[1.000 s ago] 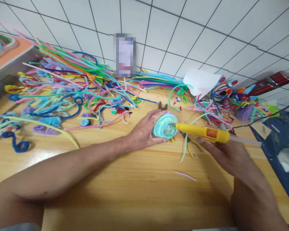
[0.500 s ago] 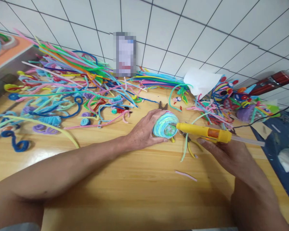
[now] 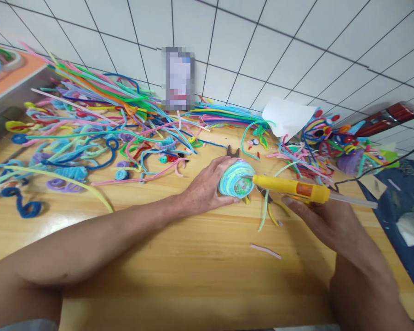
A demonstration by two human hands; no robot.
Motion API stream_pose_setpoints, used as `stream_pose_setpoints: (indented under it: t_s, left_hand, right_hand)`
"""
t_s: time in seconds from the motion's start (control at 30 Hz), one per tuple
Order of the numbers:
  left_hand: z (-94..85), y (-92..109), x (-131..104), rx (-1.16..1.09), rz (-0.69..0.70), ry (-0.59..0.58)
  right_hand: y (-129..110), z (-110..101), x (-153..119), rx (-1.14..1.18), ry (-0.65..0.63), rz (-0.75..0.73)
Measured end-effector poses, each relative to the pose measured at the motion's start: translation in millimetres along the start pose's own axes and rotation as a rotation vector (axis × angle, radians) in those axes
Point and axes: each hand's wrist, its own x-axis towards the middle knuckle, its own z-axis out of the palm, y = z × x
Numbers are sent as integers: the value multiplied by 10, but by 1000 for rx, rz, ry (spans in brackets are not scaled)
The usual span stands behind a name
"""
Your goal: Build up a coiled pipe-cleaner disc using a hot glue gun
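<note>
In the head view, the wrapped ball [image 3: 232,180] looks light and rather soft on the outside; its fuzzy coils should give a little under pressure and offer good friction, though squeezing hard could shift them. The best hold seems to be around its wound side, clear of the glittery round patch and the hot tip. The left hand [image 3: 204,189] has it that way, thumb along the near side and fingers around the far side, opened about as wide as the ball and closed against it. The glue gun [image 3: 279,185] is probably stiff, light plastic, best taken by its grip behind the nozzle. The right hand [image 3: 319,223] is curled around it, thumb lying along the near side of the yellow body; how tightly the hidden fingers close I cannot tell. The ball sits in front of the person over the table [image 3: 193,280], beside the pliers [image 3: 233,151]; whether it rests on the wood is unclear. It is rounded, banded in turquoise, pale green and blue, with some pink at the far edge. The gun is yellow with an orange window, a translucent glue stick [image 3: 355,200] jutting from its rear and its nozzle at the patch.
</note>
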Motion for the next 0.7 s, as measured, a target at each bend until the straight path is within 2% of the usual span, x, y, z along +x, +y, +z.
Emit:
stream_pose_setpoints:
  t_s: [0.17,0.4,0.57,0.7]
  left_hand:
    - [1,4,-1,-4,-14,-6]
    - [-4,16,15,-18,-31,-4]
    - [-33,59,5,-9,-62,1]
    - [-47,59,-14,37,-6,12]
  right_hand:
    - [-2,-34,-32,46,-52,129]
    - [40,-146,-95,206,2,308]
    - [308,-445,-298,368,158,512]
    - [776,-651,-654,230,450,774]
